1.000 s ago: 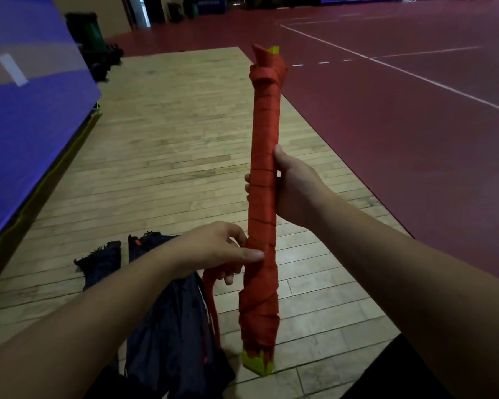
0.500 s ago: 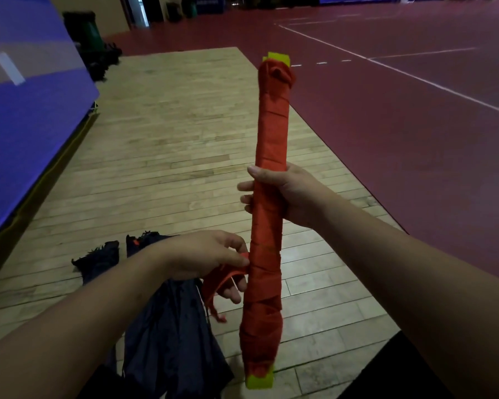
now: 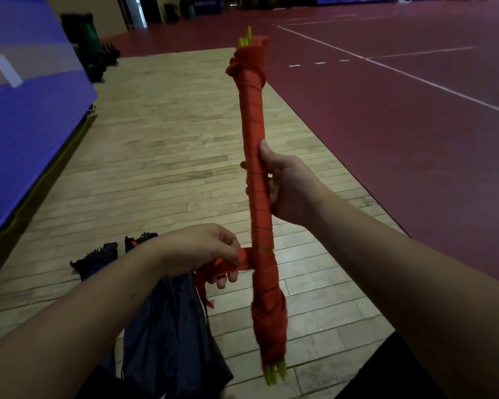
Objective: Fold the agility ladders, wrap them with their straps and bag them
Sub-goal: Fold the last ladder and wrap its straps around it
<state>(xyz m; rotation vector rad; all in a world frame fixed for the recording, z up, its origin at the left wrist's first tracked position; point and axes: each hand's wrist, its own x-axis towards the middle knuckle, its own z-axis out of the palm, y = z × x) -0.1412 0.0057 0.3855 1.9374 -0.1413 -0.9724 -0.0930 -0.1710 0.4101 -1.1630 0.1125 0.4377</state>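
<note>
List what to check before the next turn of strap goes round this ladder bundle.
1. Right hand grips the ladder bundle mid-length: ok.
2. Left hand pinches the free strap, pulled straight to the bundle: ok.
3. Wrap coverage: a yellow-green sliver shows just above the strap: not ok.
4. Strap tail secured: not ok, it hangs loose below the left hand.
5. Bag mouth open for loading: cannot tell; it lies crumpled on the wooden floor.
</note>
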